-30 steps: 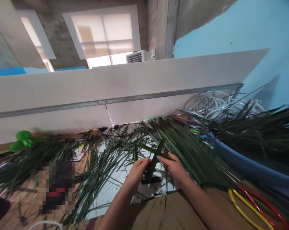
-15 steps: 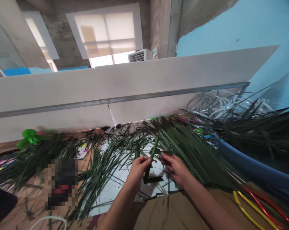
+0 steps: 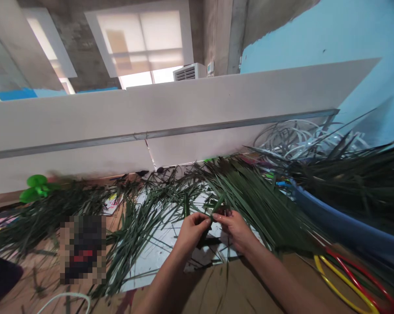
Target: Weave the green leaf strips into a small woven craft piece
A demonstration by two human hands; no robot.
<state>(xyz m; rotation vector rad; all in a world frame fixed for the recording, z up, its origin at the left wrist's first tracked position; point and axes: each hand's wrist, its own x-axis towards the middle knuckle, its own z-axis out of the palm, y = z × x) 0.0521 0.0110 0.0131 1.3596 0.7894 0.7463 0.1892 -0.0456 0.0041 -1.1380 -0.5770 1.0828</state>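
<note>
Above a white sheet (image 3: 144, 266), my left hand (image 3: 193, 229) pinches folded green leaf strips (image 3: 219, 201) between thumb and fingertips. My right hand (image 3: 233, 227) grips the same strips from the other side, its fingertips almost touching those of the left. One strip end points up and to the right, another (image 3: 187, 204) stands up behind my left hand. A dark strip end shows below, between the hands. My fingers hide the fold itself. Long green leaves (image 3: 259, 200) lie in a thick bundle just beyond my right hand.
Loose leaf strips (image 3: 131, 235) cover the table left of my hands. A blue tub (image 3: 341, 222) heaped with leaves stands at the right, with red and yellow handles (image 3: 347, 279) before it. White coiled strips (image 3: 295, 139) lie behind. A low white partition (image 3: 184, 104) borders the back.
My right hand has moved left and closed in on the leaf strips beside my left hand. The upright strip end now leans further right. The view has shifted slightly.
</note>
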